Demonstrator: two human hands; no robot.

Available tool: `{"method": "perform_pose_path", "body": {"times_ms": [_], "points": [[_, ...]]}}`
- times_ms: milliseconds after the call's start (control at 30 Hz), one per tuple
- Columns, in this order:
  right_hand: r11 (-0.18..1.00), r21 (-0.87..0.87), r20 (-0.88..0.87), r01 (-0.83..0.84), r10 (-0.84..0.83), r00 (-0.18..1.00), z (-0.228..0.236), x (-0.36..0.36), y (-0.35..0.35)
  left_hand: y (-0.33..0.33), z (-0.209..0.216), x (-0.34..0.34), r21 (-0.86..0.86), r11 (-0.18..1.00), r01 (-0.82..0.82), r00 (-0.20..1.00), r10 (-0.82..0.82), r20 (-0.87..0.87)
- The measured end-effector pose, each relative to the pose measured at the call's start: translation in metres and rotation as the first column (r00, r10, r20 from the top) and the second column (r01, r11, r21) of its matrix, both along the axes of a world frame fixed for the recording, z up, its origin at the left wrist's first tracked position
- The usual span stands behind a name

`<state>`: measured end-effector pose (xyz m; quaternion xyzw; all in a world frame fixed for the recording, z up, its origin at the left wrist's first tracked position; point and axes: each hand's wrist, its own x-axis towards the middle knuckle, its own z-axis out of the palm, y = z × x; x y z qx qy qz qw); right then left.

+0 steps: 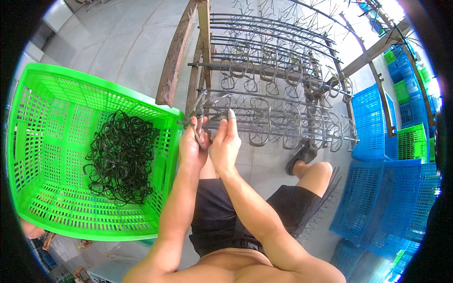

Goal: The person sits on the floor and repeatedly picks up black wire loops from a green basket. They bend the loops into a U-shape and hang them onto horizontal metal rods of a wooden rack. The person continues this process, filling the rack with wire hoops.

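Head view: left hand [191,147] grasps a grey loop [197,136]; right hand [225,147], can't tell its grip. Steady, don't snag the rack [205,42]!

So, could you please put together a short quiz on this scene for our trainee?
1. True or false: the black loops in the large green basket lie in a tangled heap.
2. On which side of the person does that basket stand? A) right; B) left; C) behind.
3. What does the left hand hold, near the rack?

Key: 1. True. 2. B. 3. A grey loop.
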<state>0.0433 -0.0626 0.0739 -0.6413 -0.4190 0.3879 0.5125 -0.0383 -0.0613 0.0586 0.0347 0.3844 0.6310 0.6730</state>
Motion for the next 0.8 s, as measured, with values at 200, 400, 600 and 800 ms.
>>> {"method": "perform_pose_path", "body": {"times_ms": [200,400,600,800], "points": [[1.000,0.025,-0.470,-0.017,0.027,0.882,0.000,0.013,0.008,-0.008,0.012,0.001,0.103,0.980,-0.171,0.985,0.173,-0.009],[0.995,-0.025,-0.177,-0.101,0.095,0.980,-0.020,0.023,-0.007,-0.062,0.009,-0.030,0.135,0.966,-0.222,0.936,0.250,-0.249],[0.979,-0.134,0.235,-0.152,0.180,0.955,-0.104,0.048,-0.078,-0.106,0.009,-0.045,0.253,0.948,-0.193,0.899,0.274,-0.343],[0.793,-0.261,-0.379,-0.550,0.440,0.814,-0.056,0.081,-0.103,-0.134,0.018,-0.022,0.208,0.977,0.050,0.627,0.132,-0.768]]}}
